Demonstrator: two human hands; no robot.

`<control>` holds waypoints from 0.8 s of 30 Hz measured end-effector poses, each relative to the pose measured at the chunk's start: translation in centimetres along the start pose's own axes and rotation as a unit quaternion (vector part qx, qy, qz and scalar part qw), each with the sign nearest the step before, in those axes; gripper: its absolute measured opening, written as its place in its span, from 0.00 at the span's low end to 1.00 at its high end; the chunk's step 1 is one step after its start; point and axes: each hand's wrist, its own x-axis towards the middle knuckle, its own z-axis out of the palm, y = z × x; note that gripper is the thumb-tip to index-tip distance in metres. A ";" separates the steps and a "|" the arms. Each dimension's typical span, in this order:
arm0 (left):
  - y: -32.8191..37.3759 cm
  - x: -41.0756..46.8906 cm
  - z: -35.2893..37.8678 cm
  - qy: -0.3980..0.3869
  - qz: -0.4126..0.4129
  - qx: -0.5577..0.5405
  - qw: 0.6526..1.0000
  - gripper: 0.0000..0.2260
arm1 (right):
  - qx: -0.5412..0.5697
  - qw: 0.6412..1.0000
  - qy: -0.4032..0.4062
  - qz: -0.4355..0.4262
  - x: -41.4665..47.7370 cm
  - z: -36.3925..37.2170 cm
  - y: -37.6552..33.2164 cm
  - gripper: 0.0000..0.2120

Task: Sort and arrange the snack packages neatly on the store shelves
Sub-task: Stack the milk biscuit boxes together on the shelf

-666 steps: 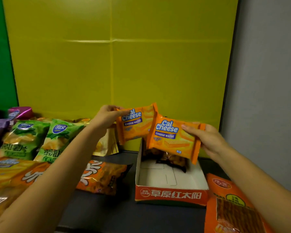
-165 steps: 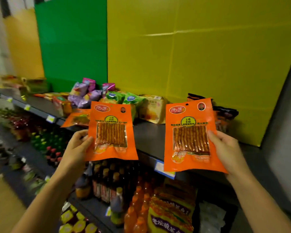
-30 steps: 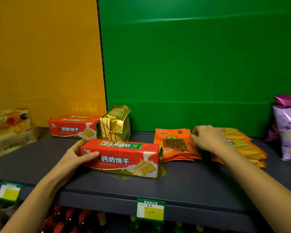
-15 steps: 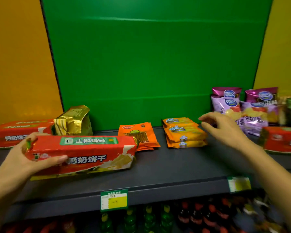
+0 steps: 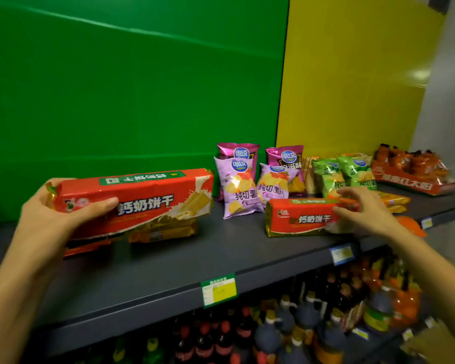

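— Since half a second back the view has swung right along the shelf (image 5: 168,261): the purple chip bags (image 5: 238,189) that stood far right now sit mid-frame, and the right hand (image 5: 363,214) has gone from reaching in open air to a second red biscuit pack (image 5: 304,218).

— Where is each pack against those purple chip bags?

— The held red biscuit pack (image 5: 142,198) is up off the shelf, just left of them, its far end nearly touching the front bag. The second pack lies flat on the shelf, in front of them and slightly right.

— And the hands?

— Left hand (image 5: 61,216) is clamped round the held pack's near end, thumb across the front. Right hand's fingers (image 5: 350,194) curl over the lying pack's right end, thumb (image 5: 338,210) on its face; whether it grips firmly I cannot tell.

— What could go wrong?

— My guess: the long pack, gripped at one end only, droops or swings and tips the upright bags. Sliding the other could shove the green chip bags (image 5: 342,174) behind it.

— How do the packs look?

— Long glossy red wrappers, green strip on top, white lettering, gold crimped ends; the held one's lower edge looks creased.
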 end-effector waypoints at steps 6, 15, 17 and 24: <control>-2.0 -1.4 9.3 0.022 -0.033 -0.056 0.998 0.15 | 0.149 0.984 -0.041 0.085 2.0 0.5 5.9 0.41; -3.7 -3.2 13.5 0.011 -0.025 -0.034 0.999 0.23 | 0.361 0.911 -0.159 0.117 3.6 2.5 7.8 0.45; -3.7 -3.3 13.3 0.021 -0.025 -0.032 0.999 0.24 | 0.396 0.901 -0.143 0.108 3.7 2.6 7.6 0.52; -2.8 -3.9 10.1 0.087 -0.035 -0.020 0.995 0.29 | 0.529 0.841 -0.093 0.065 4.3 1.1 3.3 0.51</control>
